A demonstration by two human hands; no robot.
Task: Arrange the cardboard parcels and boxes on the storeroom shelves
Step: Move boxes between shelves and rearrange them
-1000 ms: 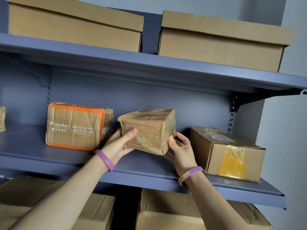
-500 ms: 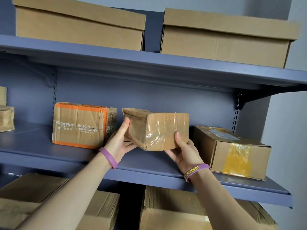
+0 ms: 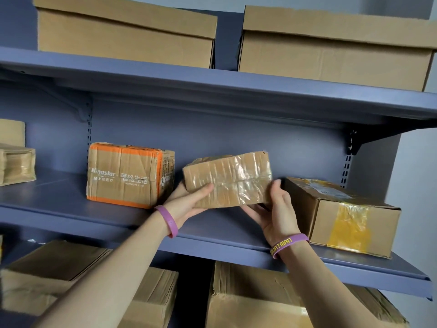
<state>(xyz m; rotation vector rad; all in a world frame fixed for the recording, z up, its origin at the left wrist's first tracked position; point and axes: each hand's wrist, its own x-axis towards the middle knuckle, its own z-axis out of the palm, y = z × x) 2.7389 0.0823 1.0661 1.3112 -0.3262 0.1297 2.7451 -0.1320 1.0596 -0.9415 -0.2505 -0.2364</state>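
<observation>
A small taped cardboard parcel (image 3: 231,179) is held just above the middle shelf (image 3: 71,204), its long taped face turned toward me and slightly tilted. My left hand (image 3: 189,204) grips its lower left corner, thumb across the front. My right hand (image 3: 274,211) holds its lower right end, with the fingers under it. The parcel sits between an orange-edged printed box (image 3: 125,174) on its left and a yellow-taped box (image 3: 343,214) on its right.
Two large lidded cartons (image 3: 127,34) (image 3: 335,46) fill the top shelf. Small taped parcels (image 3: 16,162) lie at the middle shelf's far left. Big cartons (image 3: 71,280) (image 3: 260,301) stand on the level below. A pale wall borders the shelving's right end.
Both hands have turned the parcel, so its broad taped face now points at me instead of a corner. It also shifted slightly right, toward the yellow-taped box.
</observation>
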